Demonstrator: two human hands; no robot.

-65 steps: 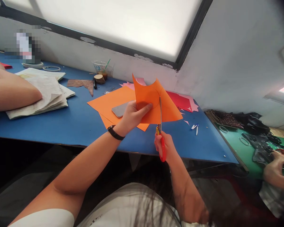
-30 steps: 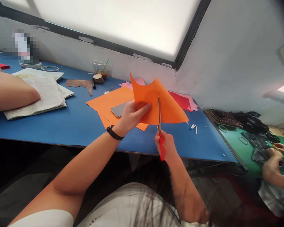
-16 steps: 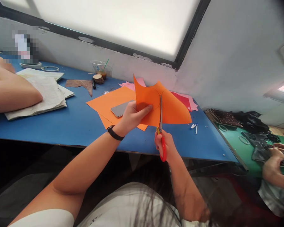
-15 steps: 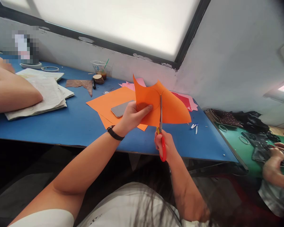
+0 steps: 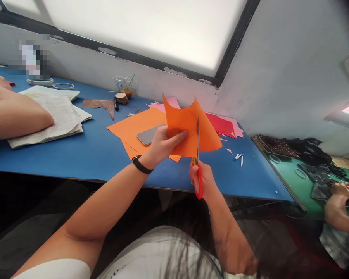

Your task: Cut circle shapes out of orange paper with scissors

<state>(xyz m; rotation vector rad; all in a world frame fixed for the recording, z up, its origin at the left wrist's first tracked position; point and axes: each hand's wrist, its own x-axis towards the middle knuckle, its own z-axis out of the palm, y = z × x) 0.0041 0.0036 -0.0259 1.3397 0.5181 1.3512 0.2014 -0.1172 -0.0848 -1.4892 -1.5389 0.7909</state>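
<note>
An orange sheet of paper (image 5: 177,120) with a drawn curved line is pinched in my left hand (image 5: 170,140), the thumb lying over its front. My right hand (image 5: 203,176) is closed round the red handle of a pair of scissors (image 5: 199,182). The blades point upward and sit in the sheet near the drawn line, with the right part of the paper curling away beyond them. Beneath my left hand, a grey phone (image 5: 149,135) lies on more orange paper (image 5: 130,126).
Pink and red paper (image 5: 223,124) lies behind the sheet on the blue table (image 5: 99,155). A plastic cup (image 5: 123,85) with a green straw, a wood slice (image 5: 121,98) and stacked papers (image 5: 61,112) are leftward. Another person's arm (image 5: 20,112) rests there; another person's hands (image 5: 341,190) are far right.
The right part of the orange sheet has swung inward and narrowed, uncovering more red paper and small pink scraps. Both my hands stay nearly in place.
</note>
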